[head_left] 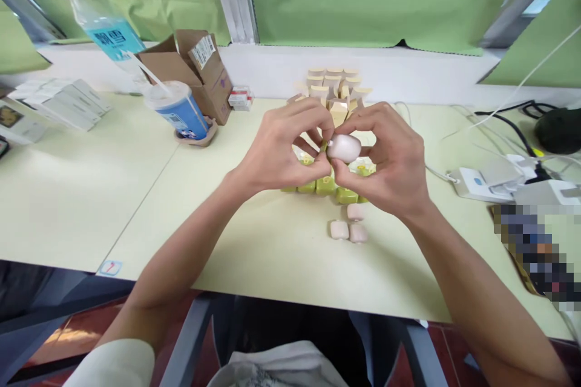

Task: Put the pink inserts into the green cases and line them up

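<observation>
My right hand (385, 157) holds a pale pink, rounded, glossy small case (345, 149) between thumb and fingers above the table. At the case's left end, my left hand (295, 145) is closed in a pinch on a small green piece (324, 146), mostly hidden by the fingers. Several green rounded cases (325, 185) stand in rows under and behind the hands, partly covered by them. Nearer to me, three pale pink pieces (339, 230) lie close together on the table (272, 254).
Several small open cream boxes (333, 81) stand against the wall. To the left are a blue cup (181, 115) with a straw, a clear bottle (106, 30), a brown carton (200, 72) and white boxes (61, 100). Power strips (490, 184) with cables lie at right.
</observation>
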Available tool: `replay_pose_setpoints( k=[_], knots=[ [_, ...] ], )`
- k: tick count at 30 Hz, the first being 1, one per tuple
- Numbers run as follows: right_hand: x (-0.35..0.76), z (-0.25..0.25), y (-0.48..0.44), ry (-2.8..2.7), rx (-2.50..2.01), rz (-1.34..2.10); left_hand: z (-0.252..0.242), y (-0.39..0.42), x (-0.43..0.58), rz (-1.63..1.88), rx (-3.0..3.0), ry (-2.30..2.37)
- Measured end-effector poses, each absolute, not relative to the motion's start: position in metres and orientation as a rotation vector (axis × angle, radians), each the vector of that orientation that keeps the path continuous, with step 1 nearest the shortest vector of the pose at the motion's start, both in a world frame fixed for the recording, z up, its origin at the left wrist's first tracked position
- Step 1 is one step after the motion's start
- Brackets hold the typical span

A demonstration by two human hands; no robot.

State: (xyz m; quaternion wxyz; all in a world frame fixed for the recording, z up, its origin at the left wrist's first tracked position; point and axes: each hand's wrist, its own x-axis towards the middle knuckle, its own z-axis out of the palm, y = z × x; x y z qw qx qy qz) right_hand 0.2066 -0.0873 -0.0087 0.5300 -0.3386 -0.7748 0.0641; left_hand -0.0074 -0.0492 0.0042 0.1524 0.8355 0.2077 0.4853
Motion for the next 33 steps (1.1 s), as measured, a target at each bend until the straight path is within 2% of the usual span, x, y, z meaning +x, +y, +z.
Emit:
replay_pose_setpoints(
  k=[8,16,23,30,33],
  knots=[
    [0.207,-0.005,-0.093,-1.879,-0.924,0.120,0.001,-0.048,0.000,1.586,2.396,0.498],
    [0.204,-0.005,-0.092,-1.864,-0.919,0.123,0.004,-0.049,-0.001,1.623,2.374,0.461],
    [0.208,-0.001,-0.092,-1.845,-0.831,0.133,0.005,-0.044,-0.012,1.374,2.299,0.456],
    [0.214,0.001,-0.092,-1.700,-0.665,0.372,0.006,-0.047,-0.005,1.521,2.210,0.737],
    [0.216,0.005,-0.091,-1.719,-0.718,0.343,0.008,-0.054,-0.005,1.523,2.201,0.773]
  ],
)
